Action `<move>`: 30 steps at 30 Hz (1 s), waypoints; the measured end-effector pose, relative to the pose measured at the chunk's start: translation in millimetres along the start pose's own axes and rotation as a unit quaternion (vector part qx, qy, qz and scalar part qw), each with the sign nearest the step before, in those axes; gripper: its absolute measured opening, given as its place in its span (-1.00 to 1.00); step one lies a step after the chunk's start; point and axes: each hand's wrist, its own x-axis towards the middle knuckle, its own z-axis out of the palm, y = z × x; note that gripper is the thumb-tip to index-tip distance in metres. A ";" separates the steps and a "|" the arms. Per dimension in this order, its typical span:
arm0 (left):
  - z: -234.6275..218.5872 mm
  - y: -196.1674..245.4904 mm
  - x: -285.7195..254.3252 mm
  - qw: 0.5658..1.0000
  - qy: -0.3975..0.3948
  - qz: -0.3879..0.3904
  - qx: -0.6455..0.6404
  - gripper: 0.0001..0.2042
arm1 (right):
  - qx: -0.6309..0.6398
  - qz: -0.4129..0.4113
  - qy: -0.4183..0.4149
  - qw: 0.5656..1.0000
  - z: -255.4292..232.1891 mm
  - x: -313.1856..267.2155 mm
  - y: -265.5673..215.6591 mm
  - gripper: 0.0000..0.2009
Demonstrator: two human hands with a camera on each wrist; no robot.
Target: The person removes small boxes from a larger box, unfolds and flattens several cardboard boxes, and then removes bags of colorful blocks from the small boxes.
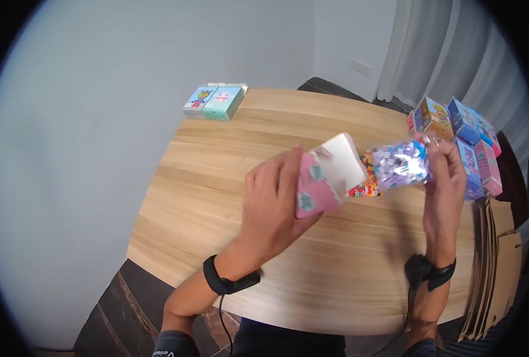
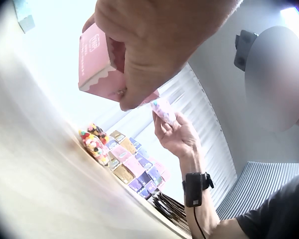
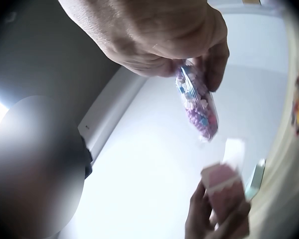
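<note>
The left hand (image 1: 270,205) grips a small pink box (image 1: 315,193) whose white flap (image 1: 343,160) stands open toward the right. In the left wrist view its thumb and fingers wrap the pink box (image 2: 100,67). Between thumb and fingers, the right hand (image 1: 446,184) pinches the end of a clear bag (image 1: 401,165) of purple, white and blue small pieces. The bag (image 3: 197,102) hangs from the fingertips in the right wrist view, apart from the box (image 3: 224,191). Behind the bag, more small pieces in red, yellow and black (image 1: 367,185) lie on the table.
Two small boxes (image 1: 214,102) stand at the wooden table's (image 1: 217,178) far left corner. Several colourful boxes (image 1: 464,140) are stacked at the right edge. Flattened cardboard (image 1: 493,262) stands at the near right. A curtain (image 1: 461,53) hangs behind.
</note>
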 end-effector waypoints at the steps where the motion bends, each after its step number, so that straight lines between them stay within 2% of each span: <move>1: -1.0 -1.8 0.4 1.000 -0.014 -0.024 -0.004 -0.03 | -0.073 0.025 0.010 0.997 -16.0 12.7 5.6 -0.90; 2: -1.5 -4.7 1.5 1.000 -0.013 -0.021 -0.003 -0.03 | -0.146 0.050 0.021 0.988 -23.5 19.9 10.4 -0.87; 3: -0.9 -9.1 2.9 0.998 -0.024 -0.051 0.002 -0.06 | -0.144 0.049 0.022 0.988 -24.3 21.7 14.2 -0.87; 4: 0.3 -15.9 3.6 0.996 -0.037 -0.080 0.007 -0.09 | -0.386 -0.038 -0.013 0.922 -25.3 21.1 17.9 -0.84; 5: 7.2 -34.9 4.8 0.995 -0.024 -0.075 0.062 -0.10 | -0.599 -0.120 -0.045 0.791 -27.6 18.7 18.9 -0.80; 6: 14.4 -47.9 10.8 0.995 -0.023 -0.073 0.065 -0.10 | -0.596 -0.121 -0.044 0.792 -22.4 17.2 14.9 -0.80; 8: 27.7 -70.7 26.7 0.992 -0.009 -0.007 0.124 -0.15 | -0.528 -0.277 -0.021 0.802 -2.8 9.1 -3.6 -0.74; 9: 39.3 -88.0 37.8 0.992 -0.007 -0.007 0.127 -0.15 | -0.486 -0.269 -0.031 0.831 4.9 3.9 -14.1 -0.79; 10: 52.1 -106.6 51.0 0.987 -0.019 0.005 0.161 -0.18 | -0.484 -0.270 -0.030 0.832 12.8 -4.2 -24.3 -0.79; 12: 62.0 -124.0 74.0 0.980 -0.026 0.022 0.196 -0.20 | -0.372 -0.213 -0.081 0.900 25.6 -18.4 -39.2 -0.86; 13: 62.8 -128.6 82.7 0.968 -0.128 -0.029 0.214 -0.23 | -0.370 -0.260 -0.082 0.888 27.9 -21.3 -39.7 -0.90; 14: 63.8 -132.2 88.2 0.943 -0.228 -0.081 0.229 -0.24 | -0.370 -0.263 -0.081 0.887 27.5 -24.5 -43.6 -0.90; 15: 69.0 -142.3 81.7 0.935 -0.217 -0.010 0.281 -0.26 | -0.377 -0.262 -0.088 0.884 26.0 -27.3 -49.2 -0.90; 16: 72.4 -157.3 81.3 0.935 -0.215 -0.009 0.282 -0.26 | -0.384 -0.259 -0.095 0.881 24.9 -27.6 -52.6 -0.91; 18: 72.3 -186.2 81.8 0.937 -0.238 0.115 0.228 -0.28 | -0.368 -0.271 -0.091 0.885 24.1 -25.7 -50.4 -0.91; 22: 65.3 -213.5 93.3 0.926 -0.231 0.089 0.286 -0.23 | -0.341 -0.348 -0.140 0.862 28.1 -25.0 -45.0 -0.88; 23: 64.8 -213.9 94.5 0.925 -0.221 0.051 0.306 -0.23 | -0.339 -0.369 -0.149 0.853 30.1 -26.4 -44.9 -0.87; 24: 66.4 -214.8 96.1 0.922 -0.211 0.014 0.324 -0.24 | -0.339 -0.369 -0.146 0.853 30.8 -26.8 -45.6 -0.87; 25: 68.7 -215.3 97.1 0.922 -0.211 0.017 0.324 -0.24 | -0.337 -0.382 -0.148 0.848 31.2 -27.8 -46.8 -0.86; 27: 73.7 -215.5 99.2 0.910 -0.207 -0.028 0.358 -0.25 | -0.336 -0.394 -0.147 0.843 32.1 -30.6 -48.0 -0.85; 30: 75.4 -217.9 99.5 0.918 -0.188 -0.035 0.346 -0.30 | -0.338 -0.384 -0.152 0.846 34.8 -33.2 -47.8 -0.83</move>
